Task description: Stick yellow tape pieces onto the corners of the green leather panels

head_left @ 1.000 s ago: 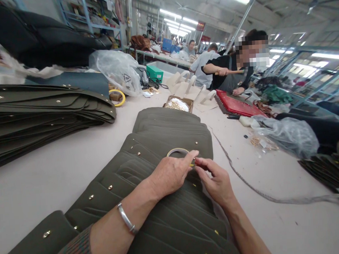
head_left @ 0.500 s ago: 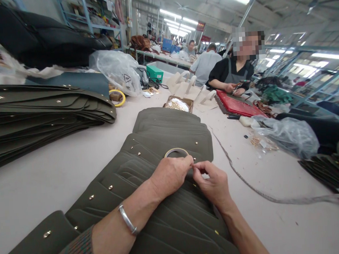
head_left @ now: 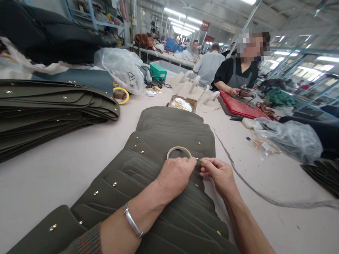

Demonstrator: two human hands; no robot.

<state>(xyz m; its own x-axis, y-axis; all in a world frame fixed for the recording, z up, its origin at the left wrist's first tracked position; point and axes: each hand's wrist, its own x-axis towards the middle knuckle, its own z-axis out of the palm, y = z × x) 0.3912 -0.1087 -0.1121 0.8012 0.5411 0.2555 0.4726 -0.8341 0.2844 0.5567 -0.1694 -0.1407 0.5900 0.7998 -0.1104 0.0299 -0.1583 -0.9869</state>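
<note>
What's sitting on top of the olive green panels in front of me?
A tape ring lies on the panels; the left hand and right hand meet beside it. Whatever their fingertips pinch is hidden.

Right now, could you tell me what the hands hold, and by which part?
The right hand pinches a tiny item, unidentifiable, between its fingertips; the left hand rests on the olive panels.

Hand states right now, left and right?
Left hand: curled, resting on olive panels; grip cannot be told.
Right hand: pinching a small item, too small to identify.
</note>
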